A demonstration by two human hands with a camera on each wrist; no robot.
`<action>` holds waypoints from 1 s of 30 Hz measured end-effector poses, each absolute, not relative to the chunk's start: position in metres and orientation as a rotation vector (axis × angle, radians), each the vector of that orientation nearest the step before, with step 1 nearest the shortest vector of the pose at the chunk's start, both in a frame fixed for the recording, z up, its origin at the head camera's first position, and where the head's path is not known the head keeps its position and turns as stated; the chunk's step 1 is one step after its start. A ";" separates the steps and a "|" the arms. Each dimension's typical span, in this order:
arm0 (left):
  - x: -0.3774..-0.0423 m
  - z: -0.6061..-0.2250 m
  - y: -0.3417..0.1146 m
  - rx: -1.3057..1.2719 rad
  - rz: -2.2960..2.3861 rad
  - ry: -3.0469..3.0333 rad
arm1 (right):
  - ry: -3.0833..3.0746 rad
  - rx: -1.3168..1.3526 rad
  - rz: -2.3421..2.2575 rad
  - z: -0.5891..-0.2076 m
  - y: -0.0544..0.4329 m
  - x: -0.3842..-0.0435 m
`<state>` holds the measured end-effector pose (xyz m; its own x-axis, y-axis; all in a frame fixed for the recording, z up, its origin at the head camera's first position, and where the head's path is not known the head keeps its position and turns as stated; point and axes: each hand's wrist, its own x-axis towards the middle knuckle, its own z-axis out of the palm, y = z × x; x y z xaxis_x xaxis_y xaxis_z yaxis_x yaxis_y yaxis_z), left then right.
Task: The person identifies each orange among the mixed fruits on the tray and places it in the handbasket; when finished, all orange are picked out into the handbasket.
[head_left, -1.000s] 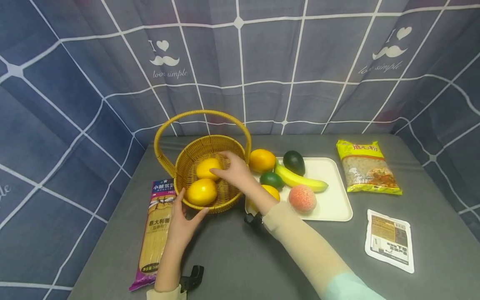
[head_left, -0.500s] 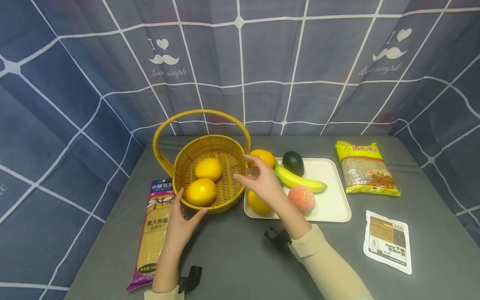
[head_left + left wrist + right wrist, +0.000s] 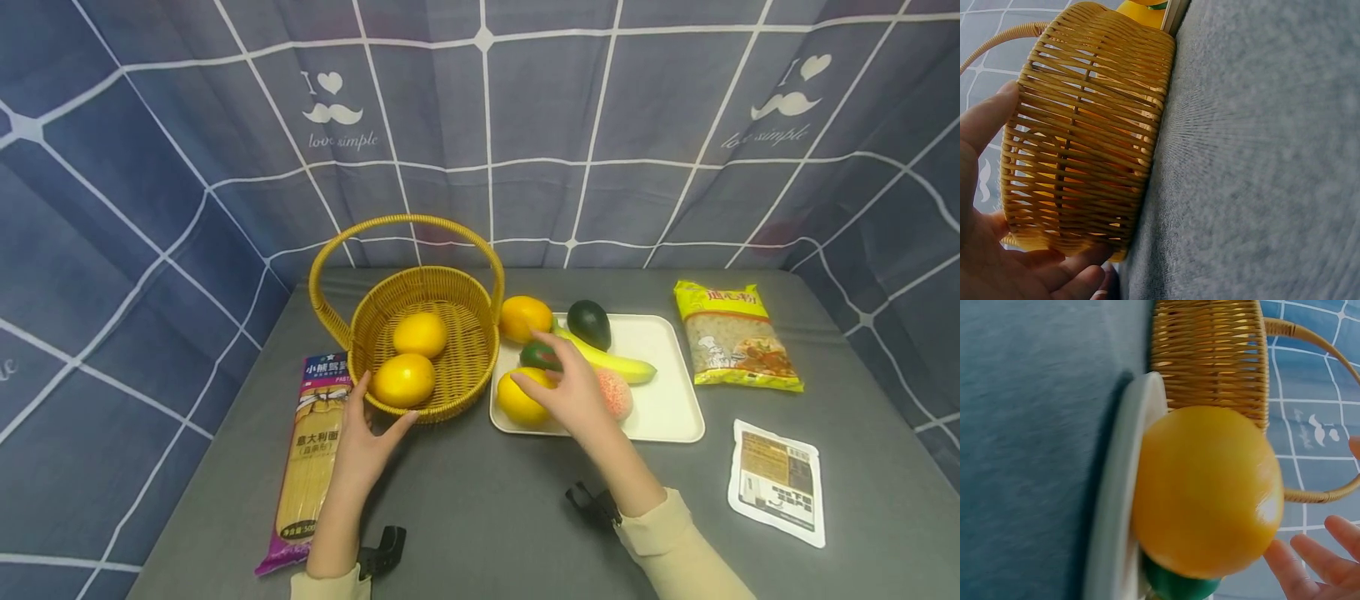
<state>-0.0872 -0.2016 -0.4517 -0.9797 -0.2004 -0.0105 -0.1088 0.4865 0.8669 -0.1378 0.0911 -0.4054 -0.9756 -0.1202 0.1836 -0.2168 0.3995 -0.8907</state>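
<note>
The yellow wicker basket [image 3: 457,404] stands at the middle left with two yellow fruits, one nearer fruit [image 3: 403,381] and one farther fruit [image 3: 420,335], inside. My left hand [image 3: 362,454] holds its near left side, thumb and fingers spread along the wall; in the left wrist view the fingers [image 3: 1075,275] curl against the wicker. Over the white tray [image 3: 671,421], my right hand [image 3: 573,387] has its fingers apart, beside a yellow fruit [image 3: 521,398]. That fruit fills the middle of the right wrist view, apart from the visible fingers [image 3: 1304,569]. The hand partly covers a pink peach [image 3: 617,393].
Also on the tray are a banana [image 3: 626,367], a dark green fruit [image 3: 588,325], a green-red fruit [image 3: 538,356] and an orange fruit [image 3: 525,318] at its left corner. Spaghetti [image 3: 311,454] lies left; macaroni [image 3: 738,337] and a white pouch [image 3: 777,482] lie right.
My right hand has left the farther fruit in the basket, drawn back over the rim and moved right to the tray's near yellow fruit. My left hand stays at the basket.
</note>
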 end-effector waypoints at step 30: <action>-0.086 -0.450 -0.202 0.275 -1.514 -2.629 | -2.787 0.290 1.374 -0.445 0.092 -0.126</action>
